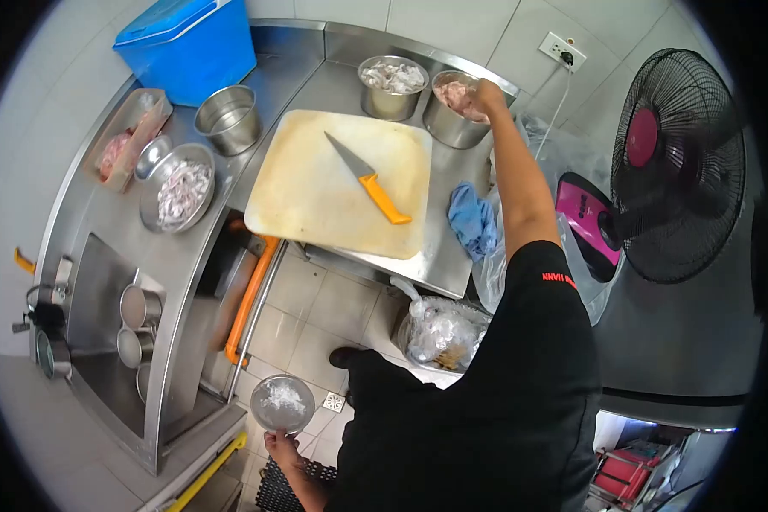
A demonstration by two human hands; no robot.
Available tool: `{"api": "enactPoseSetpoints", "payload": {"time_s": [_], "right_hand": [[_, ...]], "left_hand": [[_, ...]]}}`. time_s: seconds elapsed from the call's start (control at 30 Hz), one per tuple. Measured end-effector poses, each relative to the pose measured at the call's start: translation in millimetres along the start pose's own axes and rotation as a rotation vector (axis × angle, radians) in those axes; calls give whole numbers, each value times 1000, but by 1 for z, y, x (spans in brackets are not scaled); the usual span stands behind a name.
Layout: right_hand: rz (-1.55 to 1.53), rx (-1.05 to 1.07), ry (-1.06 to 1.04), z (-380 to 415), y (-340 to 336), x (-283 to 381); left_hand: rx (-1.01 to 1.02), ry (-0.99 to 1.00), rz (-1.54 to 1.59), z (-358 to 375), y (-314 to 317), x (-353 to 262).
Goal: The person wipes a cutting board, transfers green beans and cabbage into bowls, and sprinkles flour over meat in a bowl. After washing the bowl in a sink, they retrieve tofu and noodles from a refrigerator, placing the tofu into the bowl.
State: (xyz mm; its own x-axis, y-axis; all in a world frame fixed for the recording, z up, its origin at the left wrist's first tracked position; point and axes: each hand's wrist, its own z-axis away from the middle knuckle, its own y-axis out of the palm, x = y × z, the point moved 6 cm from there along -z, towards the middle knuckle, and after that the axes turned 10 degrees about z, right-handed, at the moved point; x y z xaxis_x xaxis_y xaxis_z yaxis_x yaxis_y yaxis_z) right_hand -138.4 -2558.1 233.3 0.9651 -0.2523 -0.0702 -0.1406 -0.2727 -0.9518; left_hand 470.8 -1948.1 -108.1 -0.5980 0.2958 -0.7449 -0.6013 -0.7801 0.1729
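Stainless steel is seen in most of the vessels and in the worktop [448, 263], on which a pale cutting board [307, 183] is laid. Across the board's far half and right side, a knife with an orange handle [369, 179] is rested, its tip pointed to the far left.

At the far right, the right hand [487, 98] is held at the rim of the meat pot [452, 130], beside the pink meat [455, 94]; its fingers are partly hidden, so whether they are closed on anything cannot be told. At the near left, a round dish [280, 423] with white bits in it is gripped at its near edge by the left hand [284, 449], above the tiled floor [303, 294].

Just left of the meat pot, a second pot [387, 107] is filled with whitish pieces. On the left, a steel pot [235, 132], a bowl of pale strips [151, 212], a small bowl [154, 157] and a plastic tub [156, 128] are set near a blue cooler [200, 55]. A blue cloth [472, 222] is placed right of the board.
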Motion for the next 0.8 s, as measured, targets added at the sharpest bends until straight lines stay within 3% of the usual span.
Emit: {"api": "enactPoseSetpoints", "payload": {"time_s": [0.13,0.3,0.43,0.5,0.53,0.6,0.63,0.7,0.77,0.8], "right_hand": [[13,51,-80,-19,30,-27],[13,130,-11,-40,62,-25],[-47,121,-114,-40,41,-28],[-629,480,96,-45,62,-65],[-626,483,114,-40,62,-73],[110,325,-319,-32,32,-57],[40,391,-293,4,-10,-23],[190,527,-290,-10,36,-39],[100,370,-446,-11,40,-31],[291,290,-514,-39,92,-62]], "left_hand": [[50,-64,-58,-20,25,-10],[65,-121,-162,-30,62,-12],[107,-191,-202,-43,81,-9],[109,-183,-310,-47,91,-15],[116,-190,-324,-50,93,-16],[159,-185,-313,-67,97,-15],[173,-179,-330,-80,92,-11],[185,-95,-357,-81,109,-28],[179,-27,-405,-81,122,-45],[183,4,-448,-84,122,-47]]}}
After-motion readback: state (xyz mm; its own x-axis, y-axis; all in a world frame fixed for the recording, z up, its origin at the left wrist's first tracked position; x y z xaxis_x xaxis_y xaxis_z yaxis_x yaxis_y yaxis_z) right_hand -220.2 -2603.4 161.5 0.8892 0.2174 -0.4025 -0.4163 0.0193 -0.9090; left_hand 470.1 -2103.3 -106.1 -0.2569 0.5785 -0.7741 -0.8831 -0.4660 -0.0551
